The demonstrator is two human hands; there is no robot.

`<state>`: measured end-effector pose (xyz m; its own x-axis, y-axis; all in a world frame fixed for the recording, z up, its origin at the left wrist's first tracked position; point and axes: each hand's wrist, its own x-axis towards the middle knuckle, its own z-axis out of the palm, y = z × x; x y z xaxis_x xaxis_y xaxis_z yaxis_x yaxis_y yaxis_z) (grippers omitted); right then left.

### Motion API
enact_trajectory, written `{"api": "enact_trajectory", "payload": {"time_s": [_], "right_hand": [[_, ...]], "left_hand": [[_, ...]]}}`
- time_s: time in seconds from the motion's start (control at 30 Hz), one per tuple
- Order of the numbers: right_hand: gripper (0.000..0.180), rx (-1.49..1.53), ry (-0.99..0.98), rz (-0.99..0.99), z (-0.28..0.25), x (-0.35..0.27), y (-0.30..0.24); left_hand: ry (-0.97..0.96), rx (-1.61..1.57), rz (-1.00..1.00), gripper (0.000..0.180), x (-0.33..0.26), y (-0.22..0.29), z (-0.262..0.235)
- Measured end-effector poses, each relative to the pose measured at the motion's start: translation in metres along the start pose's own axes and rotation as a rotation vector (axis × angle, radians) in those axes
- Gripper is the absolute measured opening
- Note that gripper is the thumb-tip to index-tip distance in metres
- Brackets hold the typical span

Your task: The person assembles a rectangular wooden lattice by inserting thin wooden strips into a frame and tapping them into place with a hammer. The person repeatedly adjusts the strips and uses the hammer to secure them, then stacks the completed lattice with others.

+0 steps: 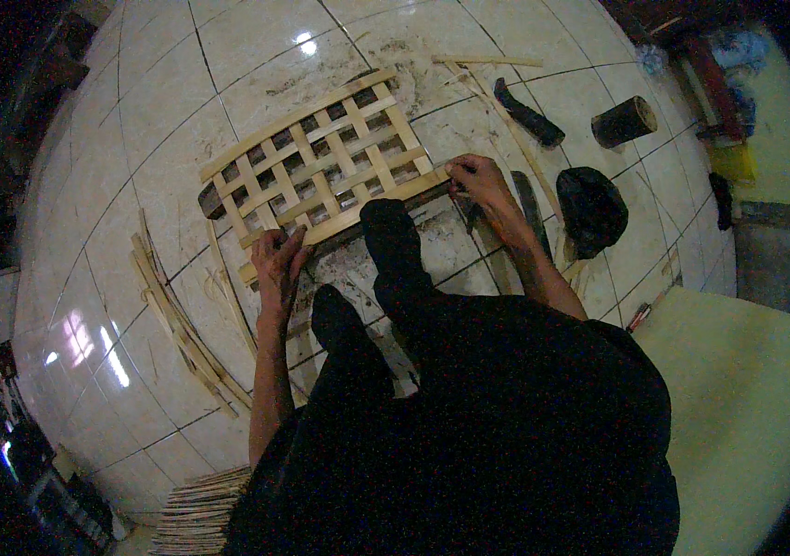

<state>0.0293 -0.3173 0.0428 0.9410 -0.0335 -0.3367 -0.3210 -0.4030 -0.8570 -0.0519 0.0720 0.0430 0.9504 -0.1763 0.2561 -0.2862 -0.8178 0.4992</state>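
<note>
A woven lattice of flat, pale bamboo strips [307,176] lies on the floor in front of me, with square gaps between the strips. Along its near edge runs one bamboo strip [344,221]. My left hand [279,269] has its fingers closed on the left part of this strip. At the other end, my right hand [480,183] pinches the strip between thumb and fingers. Between my hands, one dark-covered foot [390,227] rests against the near edge. The other foot [332,315] is closer to me, beside my left forearm.
Loose bamboo strips [177,324] lie at the left. A bundle of thin sticks [198,514] is at the lower left. To the right are a dark curved piece [531,116], a short log [625,121] and a black lump [591,211]. A pale yellow surface [738,398] stands at lower right.
</note>
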Motion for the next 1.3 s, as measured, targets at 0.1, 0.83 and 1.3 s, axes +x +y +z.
{"api": "enact_trajectory", "payload": {"time_s": [0.1,0.83,1.3], "right_hand": [[0.031,-0.069,0.013,-0.035,-0.001,0.005,0.007],[0.03,-0.513,0.561,0.101,-0.154,-0.091,0.043],[0.038,-0.857,0.693,0.269,-0.224,-0.081,0.192]], "left_hand": [[0.021,-0.007,0.02,0.036,0.001,0.001,0.001],[0.092,0.005,-0.007,0.038,0.001,0.011,0.004],[-0.042,-0.127,0.209,0.045,0.074,0.153,0.082]]}}
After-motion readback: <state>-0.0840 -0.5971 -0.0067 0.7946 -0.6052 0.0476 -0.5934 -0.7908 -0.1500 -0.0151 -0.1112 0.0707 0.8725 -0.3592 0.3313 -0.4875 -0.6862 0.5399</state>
